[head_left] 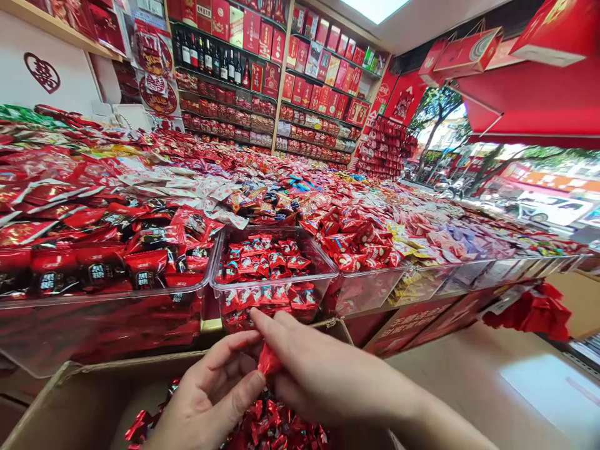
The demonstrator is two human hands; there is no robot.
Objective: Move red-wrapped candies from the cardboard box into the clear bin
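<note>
My left hand [206, 397] is curled above the open cardboard box [89, 390], its thumb tip on a red wrapped candy [267, 360]. From the right, my right hand [323, 365] closes over the same candy. Part of the candy and several right fingers are hidden behind that hand. Under both hands, red shiny wrapped candies [274, 428] lie loose in the box. Just beyond my fingertips stands a clear plastic bin [276, 284] with rows of small red wrapped candies [267, 256] in it.
A bin of red and black packets [98, 265] adjoins on the left. To the right, red packets [351, 240] and pastel packets [450, 244] fill more bins. Shelves with bottles [210, 59] and red boxes [323, 53] stand behind. A red bag [534, 312] hangs at the right.
</note>
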